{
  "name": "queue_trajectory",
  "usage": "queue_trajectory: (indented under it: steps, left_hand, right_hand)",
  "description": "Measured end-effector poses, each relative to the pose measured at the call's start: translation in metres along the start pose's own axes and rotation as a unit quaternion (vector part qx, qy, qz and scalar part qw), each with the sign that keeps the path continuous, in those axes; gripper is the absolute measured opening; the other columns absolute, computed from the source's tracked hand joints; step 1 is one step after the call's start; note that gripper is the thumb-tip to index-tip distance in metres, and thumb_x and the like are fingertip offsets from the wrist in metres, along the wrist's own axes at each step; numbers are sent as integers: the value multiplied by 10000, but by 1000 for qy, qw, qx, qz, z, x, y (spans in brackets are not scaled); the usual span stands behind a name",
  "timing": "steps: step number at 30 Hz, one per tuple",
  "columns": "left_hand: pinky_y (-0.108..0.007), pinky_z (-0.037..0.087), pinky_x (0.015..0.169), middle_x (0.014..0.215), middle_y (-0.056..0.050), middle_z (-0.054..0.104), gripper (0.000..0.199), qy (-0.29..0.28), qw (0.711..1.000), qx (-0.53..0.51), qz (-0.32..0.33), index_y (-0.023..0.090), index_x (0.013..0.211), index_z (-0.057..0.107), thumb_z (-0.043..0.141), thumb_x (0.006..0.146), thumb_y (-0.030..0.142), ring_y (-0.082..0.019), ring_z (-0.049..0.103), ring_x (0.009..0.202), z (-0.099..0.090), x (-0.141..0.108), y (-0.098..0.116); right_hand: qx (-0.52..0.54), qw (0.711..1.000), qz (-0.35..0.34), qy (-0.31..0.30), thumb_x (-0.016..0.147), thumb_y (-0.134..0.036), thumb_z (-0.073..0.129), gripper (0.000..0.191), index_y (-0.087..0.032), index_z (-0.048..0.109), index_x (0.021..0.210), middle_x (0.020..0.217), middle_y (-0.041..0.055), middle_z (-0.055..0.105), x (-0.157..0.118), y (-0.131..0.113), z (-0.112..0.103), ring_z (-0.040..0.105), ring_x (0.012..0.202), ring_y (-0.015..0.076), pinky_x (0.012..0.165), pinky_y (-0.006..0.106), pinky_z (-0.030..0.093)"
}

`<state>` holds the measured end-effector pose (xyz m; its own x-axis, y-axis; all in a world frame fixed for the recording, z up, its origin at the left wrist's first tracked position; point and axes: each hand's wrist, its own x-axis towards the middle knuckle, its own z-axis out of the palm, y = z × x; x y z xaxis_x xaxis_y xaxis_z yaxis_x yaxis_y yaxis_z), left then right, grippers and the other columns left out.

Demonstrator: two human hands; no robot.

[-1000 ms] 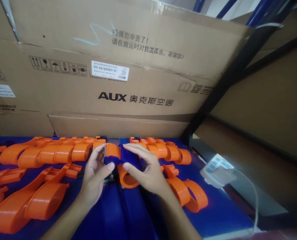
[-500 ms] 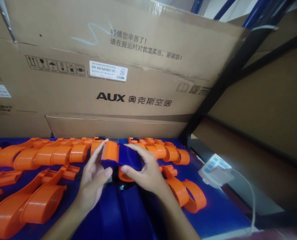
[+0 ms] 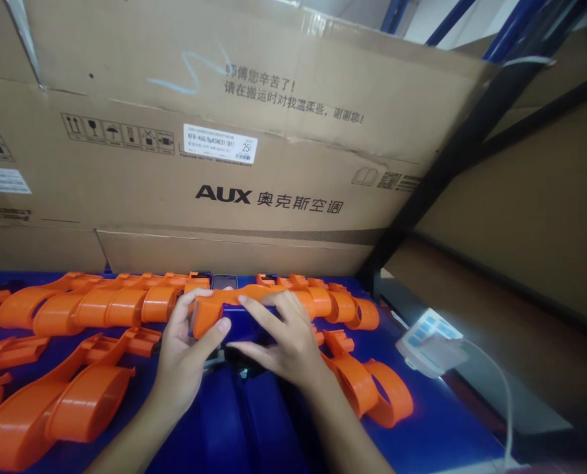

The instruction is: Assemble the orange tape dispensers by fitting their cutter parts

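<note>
Between my two hands is an orange-and-blue plastic tape dispenser (image 3: pixel 209 316), held above the blue table. My left hand (image 3: pixel 182 352) is closed round its orange left end, with the thumb on the near side. On its blue part (image 3: pixel 241 322) lie the fingers of my right hand (image 3: pixel 290 336), thumb below and fingers over the top. My right fingers cover some of the dispenser's right side. Below my hands is a dark blue shape (image 3: pixel 224 415), partly hidden by my forearms.
Several orange ring-shaped parts with handles (image 3: pixel 90 401) lie in rows on the left, and more (image 3: pixel 389 395) on the right. A white device with a cable (image 3: pixel 429 339) is at the right edge. Behind stands a cardboard sheet (image 3: pixel 145 191), beside a dark metal post (image 3: pixel 421 191).
The tape dispenser has been turned in my hands, so its orange top now runs along the far side with the blue part facing me. My right fingers have shifted over it.
</note>
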<state>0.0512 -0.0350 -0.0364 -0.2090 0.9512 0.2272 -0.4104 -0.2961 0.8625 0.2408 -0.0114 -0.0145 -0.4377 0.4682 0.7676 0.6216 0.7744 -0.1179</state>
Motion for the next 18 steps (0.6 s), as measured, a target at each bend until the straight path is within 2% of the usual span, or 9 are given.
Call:
queue_trajectory:
  steps: [12,18]
  left_hand:
    - [-343,540,950,1149,-13,699,506,19,1000,-4,-6,298,1184,641,877,738,266,-224,695,1024,-1,1,0]
    - [-334,539,934,1130,-1,693,506,9,1000,-9,-3,308,1188,634,875,745,265,-204,692,973,-1,2,0]
  right_hand:
    - [11,1000,10,0,843,-527,795,727,-309,551,1492,1053,105,674,-1,-1,3,638,937,290,859,481,550]
    - [1,1000,5,1,826,-526,813,747,-301,551,1489,1056,110,678,0,-3,2,638,920,288,847,479,551]
